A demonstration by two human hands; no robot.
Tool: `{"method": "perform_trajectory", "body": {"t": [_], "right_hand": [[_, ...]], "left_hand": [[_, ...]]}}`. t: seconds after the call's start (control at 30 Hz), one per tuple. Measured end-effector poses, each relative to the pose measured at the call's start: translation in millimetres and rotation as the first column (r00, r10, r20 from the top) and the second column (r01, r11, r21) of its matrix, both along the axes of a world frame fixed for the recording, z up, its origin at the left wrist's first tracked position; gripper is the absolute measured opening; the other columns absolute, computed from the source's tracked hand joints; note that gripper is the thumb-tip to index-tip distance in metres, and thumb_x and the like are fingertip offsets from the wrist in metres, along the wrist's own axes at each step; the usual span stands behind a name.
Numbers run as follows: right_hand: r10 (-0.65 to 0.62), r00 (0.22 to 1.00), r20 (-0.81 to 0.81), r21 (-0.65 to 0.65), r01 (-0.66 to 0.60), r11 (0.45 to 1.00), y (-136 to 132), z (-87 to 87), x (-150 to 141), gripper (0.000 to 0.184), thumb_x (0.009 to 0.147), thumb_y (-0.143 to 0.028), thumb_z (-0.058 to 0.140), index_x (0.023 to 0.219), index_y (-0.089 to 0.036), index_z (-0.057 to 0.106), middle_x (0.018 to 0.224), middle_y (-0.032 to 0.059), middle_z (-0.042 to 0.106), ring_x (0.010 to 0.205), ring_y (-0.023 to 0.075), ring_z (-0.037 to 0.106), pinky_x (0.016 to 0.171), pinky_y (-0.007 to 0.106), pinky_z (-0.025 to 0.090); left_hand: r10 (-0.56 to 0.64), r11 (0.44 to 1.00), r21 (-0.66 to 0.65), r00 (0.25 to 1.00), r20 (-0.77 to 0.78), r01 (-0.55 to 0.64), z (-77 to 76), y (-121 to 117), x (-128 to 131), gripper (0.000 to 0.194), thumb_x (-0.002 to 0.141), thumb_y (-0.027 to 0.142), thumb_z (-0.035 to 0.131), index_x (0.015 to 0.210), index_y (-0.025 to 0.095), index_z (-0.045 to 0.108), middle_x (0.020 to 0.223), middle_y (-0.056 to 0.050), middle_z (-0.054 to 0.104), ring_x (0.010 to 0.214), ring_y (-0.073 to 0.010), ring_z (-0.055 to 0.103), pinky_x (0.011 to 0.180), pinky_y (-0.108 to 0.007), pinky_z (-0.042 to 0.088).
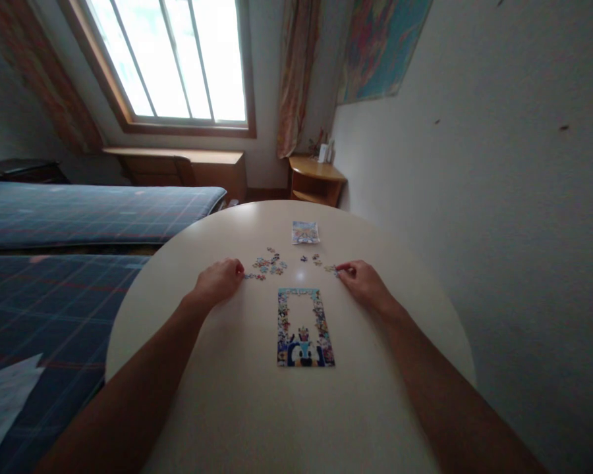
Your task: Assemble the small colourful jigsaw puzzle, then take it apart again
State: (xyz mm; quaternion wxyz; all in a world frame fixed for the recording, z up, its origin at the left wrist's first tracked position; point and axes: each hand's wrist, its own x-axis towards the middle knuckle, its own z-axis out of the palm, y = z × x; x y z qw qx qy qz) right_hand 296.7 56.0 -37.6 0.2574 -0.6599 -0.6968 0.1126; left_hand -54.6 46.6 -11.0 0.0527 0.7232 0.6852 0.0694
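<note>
On the round table lies a partly assembled jigsaw puzzle (305, 355), its border joined around a bare middle and a blue dog face along the bottom. My left hand (218, 282) rests left of the loose puzzle pieces (264, 263), fingers curled closed near the closest ones; whatever is between the fingertips is hidden. My right hand (364, 283) is on the other side, thumb and finger pinched at a small puzzle piece (334, 269). A few more loose pieces (317, 259) lie between the hands. Beyond them is a small picture packet (305, 232).
The white round table (257, 421) stands close to the wall (514, 217) on the right. Beds with plaid covers (79, 214) are on the left. A corner shelf (317, 168) and a wooden desk (212, 157) stand behind, below the window.
</note>
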Motion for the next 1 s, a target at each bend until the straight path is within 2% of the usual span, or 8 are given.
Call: {"method": "perform_trajectory", "body": {"t": [0.4, 0.6, 0.7, 0.77, 0.87, 1.0], "right_hand": [[0.009, 1.0, 0.009, -0.002, -0.009, 1.0, 0.7, 0.5, 0.6, 0.024, 0.084, -0.028, 0.057, 0.099, -0.021, 0.074, 0.103, 0.0094, 0.07, 0.089, 0.0209, 0.065, 0.08, 0.032, 0.049], [0.013, 1.0, 0.019, 0.009, -0.013, 1.0, 1.2, -1.7, 1.4, 0.024, 0.083, -0.029, 0.058, 0.099, -0.022, 0.075, 0.104, 0.0095, 0.07, 0.087, 0.0208, 0.065, 0.079, 0.033, 0.049], [-0.016, 1.0, 0.016, 0.029, 0.015, 0.999, 2.7, -3.2, 0.2, 0.023, 0.085, -0.028, 0.056, 0.096, -0.022, 0.075, 0.102, 0.0087, 0.071, 0.088, 0.0204, 0.065, 0.081, 0.033, 0.049], [-0.03, 0.999, 0.016, 0.047, 0.029, 0.998, 4.2, -4.0, -1.4, 0.023, 0.086, -0.028, 0.055, 0.096, -0.021, 0.074, 0.102, 0.0087, 0.071, 0.091, 0.0207, 0.065, 0.084, 0.034, 0.049], [-0.016, 1.0, 0.02, 0.077, 0.014, 0.997, 6.0, -5.1, -4.9, 0.026, 0.088, -0.032, 0.055, 0.104, -0.019, 0.072, 0.111, 0.0093, 0.069, 0.103, 0.0221, 0.063, 0.094, 0.035, 0.046], [0.038, 0.996, 0.076, 0.114, -0.047, 0.992, 7.2, -7.6, -10.5, 0.041, 0.089, -0.042, 0.054, 0.12, -0.016, 0.065, 0.125, 0.0118, 0.064, 0.117, 0.0245, 0.057, 0.105, 0.038, 0.04]], "left_hand": [[-0.012, 1.0, 0.003, 1.0, 0.007, 0.012, 0.8, -2.5, 6.3, 0.021, 0.084, 0.031, 0.053, 0.096, 0.024, 0.069, 0.105, -0.006, 0.072, 0.094, -0.024, 0.067, 0.078, -0.032, 0.05], [0.023, 0.996, 0.081, 0.999, 0.028, -0.025, -7.3, 2.6, 7.2, 0.021, 0.087, 0.032, 0.051, 0.094, 0.023, 0.069, 0.099, -0.007, 0.072, 0.089, -0.0251, 0.067, 0.075, -0.033, 0.05], [0.026, 0.989, 0.147, 0.999, 0.044, -0.032, -14.0, 8.8, 8.3, 0.024, 0.088, 0.035, 0.049, 0.093, 0.022, 0.069, 0.1, -0.008, 0.071, 0.091, -0.0257, 0.066, 0.08, -0.035, 0.051], [-0.006, 0.98, 0.199, 0.998, 0.056, -0.006, -19.4, 13.9, 10.0, 0.027, 0.091, 0.034, 0.046, 0.1, 0.021, 0.068, 0.107, -0.01, 0.069, 0.101, -0.027, 0.063, 0.09, -0.038, 0.049], [-0.111, 0.965, 0.247, 0.991, 0.072, 0.09, -28.1, 21.4, 12.8, 0.035, 0.093, 0.031, 0.044, 0.122, 0.019, 0.06, 0.127, -0.01, 0.062, 0.12, -0.0257, 0.054, 0.104, -0.038, 0.041], [-0.238, 0.945, 0.248, 0.968, 0.081, 0.212, -38.7, 28.6, 12.6, 0.043, 0.096, 0.036, 0.042, 0.136, 0.021, 0.05, 0.142, -0.007, 0.052, 0.131, -0.0225, 0.045, 0.113, -0.038, 0.033]]}}
